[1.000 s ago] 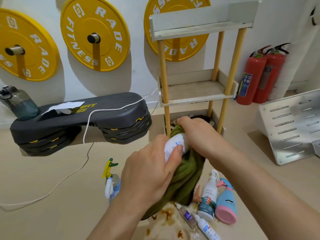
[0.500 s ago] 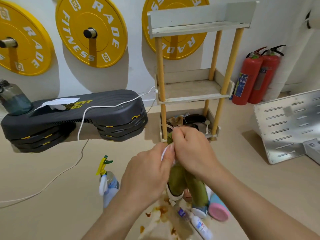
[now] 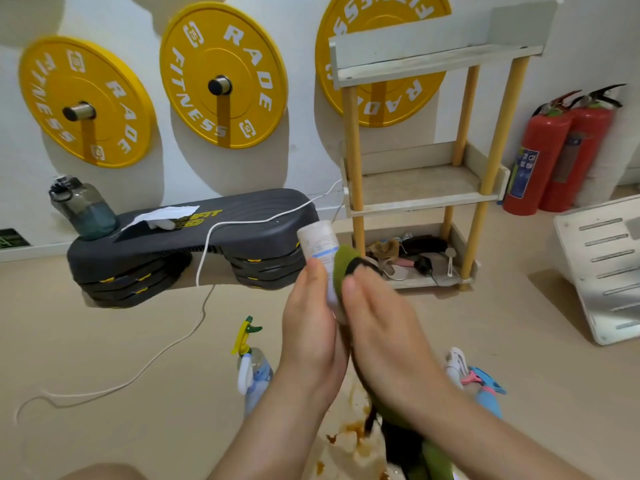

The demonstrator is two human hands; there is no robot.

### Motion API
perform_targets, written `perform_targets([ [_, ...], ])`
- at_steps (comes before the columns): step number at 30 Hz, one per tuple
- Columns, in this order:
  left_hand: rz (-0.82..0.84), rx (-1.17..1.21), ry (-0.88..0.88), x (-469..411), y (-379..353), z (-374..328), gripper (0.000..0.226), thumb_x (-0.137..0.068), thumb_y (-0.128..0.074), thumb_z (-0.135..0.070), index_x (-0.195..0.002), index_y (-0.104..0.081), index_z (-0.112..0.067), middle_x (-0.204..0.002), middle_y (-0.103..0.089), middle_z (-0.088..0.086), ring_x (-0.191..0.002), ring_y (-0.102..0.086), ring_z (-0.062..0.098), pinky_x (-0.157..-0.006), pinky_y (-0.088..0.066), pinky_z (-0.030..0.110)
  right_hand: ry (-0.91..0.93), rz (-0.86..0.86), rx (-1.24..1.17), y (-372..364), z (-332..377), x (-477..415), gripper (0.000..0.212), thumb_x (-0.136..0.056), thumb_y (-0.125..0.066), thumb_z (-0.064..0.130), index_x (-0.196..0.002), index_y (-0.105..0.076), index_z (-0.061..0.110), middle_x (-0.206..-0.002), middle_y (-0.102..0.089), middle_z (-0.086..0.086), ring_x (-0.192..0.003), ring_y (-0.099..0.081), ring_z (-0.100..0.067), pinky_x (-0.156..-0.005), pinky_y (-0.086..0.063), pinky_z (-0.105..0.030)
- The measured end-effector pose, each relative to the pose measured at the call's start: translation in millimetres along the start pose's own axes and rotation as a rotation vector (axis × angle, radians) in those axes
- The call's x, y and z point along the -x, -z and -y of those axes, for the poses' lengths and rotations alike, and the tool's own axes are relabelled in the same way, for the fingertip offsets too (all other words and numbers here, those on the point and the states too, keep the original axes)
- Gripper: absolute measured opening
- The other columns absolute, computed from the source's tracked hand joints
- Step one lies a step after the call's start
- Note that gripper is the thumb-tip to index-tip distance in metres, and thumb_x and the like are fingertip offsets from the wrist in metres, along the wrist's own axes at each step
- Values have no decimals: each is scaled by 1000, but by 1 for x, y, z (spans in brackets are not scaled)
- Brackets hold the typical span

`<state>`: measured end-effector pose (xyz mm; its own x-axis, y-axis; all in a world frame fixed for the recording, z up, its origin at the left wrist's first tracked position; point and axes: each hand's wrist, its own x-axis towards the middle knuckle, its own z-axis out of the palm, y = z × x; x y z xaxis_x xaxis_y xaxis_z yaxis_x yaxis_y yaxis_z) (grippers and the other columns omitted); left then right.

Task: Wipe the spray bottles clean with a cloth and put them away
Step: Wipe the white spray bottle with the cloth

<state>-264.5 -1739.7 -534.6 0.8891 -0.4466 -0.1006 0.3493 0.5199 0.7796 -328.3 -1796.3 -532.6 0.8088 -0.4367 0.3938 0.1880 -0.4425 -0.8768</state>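
Beige flooring [image 3: 138, 341] lies nearest, marked with brown stains [image 3: 349, 431] just below the wrists. Above it, a small white bottle [image 3: 320, 251] is gripped, tilted, in the left hand [image 3: 311, 327]. The green cloth [image 3: 346, 261] is clutched in the right hand [image 3: 381, 327] and pressed against the bottle's side, with its tail hanging down past the wrist. The wiping step is judged to be in hand, and this bottle has not yet been put away. A final rub round the body is called for, then a forward reach to the wooden shelf rack [image 3: 426, 199]. Four bottles are counted. One is held and three wait on the floor: a yellow-triggered sprayer [image 3: 251, 362] at the left, and a white sprayer [image 3: 455, 365] just beside a blue sprayer [image 3: 485, 389] at the right. Farther off, one grey step platform [image 3: 194, 233] is seen, bearing one water jug [image 3: 81, 207]. Against the wall, three yellow weight plates [image 3: 223, 76] and two red fire extinguishers [image 3: 540, 157] are counted.
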Motion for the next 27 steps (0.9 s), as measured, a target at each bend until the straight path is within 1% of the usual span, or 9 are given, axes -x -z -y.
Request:
perform_targets([
  [2,-21,132,98,-2,4,-13,50,-102,-40,-44,-124,-61,-5,-98,-66,14,-90,-66,22,-79,-57,33,150,135,192,-10,-13,11,30,-103,-35,29,-119,-58,17,-115,-56,3,-106,-55,-9,-91,-45,-24],
  [4,4,154,176,0,6,-19,53,-102,-37,-48,-124,-62,-6,-95,-67,13,-90,-66,22,-82,-56,33,172,173,220,-13,-20,11,32,-103,-38,32,-130,-52,23,-126,-49,7,-114,-53,-11,-96,-46,-28],
  [7,94,90,198,9,5,-12,49,-100,-39,-42,-126,-58,-5,-105,-71,14,-104,-68,22,-95,-52,36,74,80,178,-3,-21,0,25,-99,-47,38,-114,-56,20,-107,-54,2,-93,-54,-10,-80,-47,-28],
  [9,115,-41,137,6,9,-11,45,-93,-49,-35,-127,-55,-6,-109,-71,13,-102,-70,19,-85,-56,33,-14,107,99,11,-19,-14,27,-96,-57,38,-101,-60,11,-88,-60,-11,-79,-56,-15,-74,-49,-37],
  [11,109,-173,33,1,15,-21,49,-80,-64,-32,-124,-53,-14,-107,-68,10,-93,-70,15,-73,-57,30,-123,193,-37,29,-13,-25,36,-91,-62,40,-99,-66,5,-91,-64,-23,-76,-59,-20,-79,-52,-48],
  [15,198,-477,-140,-6,30,-54,41,-68,-82,-36,-106,-67,-30,-90,-67,5,-79,-67,17,-61,-55,33,-383,488,-341,60,0,-32,29,-90,-65,32,-105,-73,9,-87,-71,-14,-79,-65,-18,-73,-56,-31],
  [19,76,-872,-283,-4,27,-58,24,-90,-68,-32,-79,-65,-12,-59,-60,2,-44,-55,16,-39,-37,24,-132,549,208,63,11,-33,32,-98,-56,38,-101,-64,7,-89,-64,-18,-73,-59,-19,-71,-47,-39],
  [23,-179,-720,-172,-6,21,-38,31,-98,-52,-30,-82,-60,-5,-53,-48,9,-34,-40,15,-36,-26,19,196,474,892,44,26,-17,41,-93,-45,63,-104,-31,25,-93,-51,5,-79,-55,-19,-61,-41,-38],
  [27,-180,-592,38,-5,20,-33,20,-98,-53,-30,-89,-57,-13,-59,-49,5,-35,-39,11,-34,-25,17,281,337,1210,27,12,-7,55,-90,-55,62,-121,-28,25,-92,-50,0,-63,-46,-24,-46,-27,-30],
])
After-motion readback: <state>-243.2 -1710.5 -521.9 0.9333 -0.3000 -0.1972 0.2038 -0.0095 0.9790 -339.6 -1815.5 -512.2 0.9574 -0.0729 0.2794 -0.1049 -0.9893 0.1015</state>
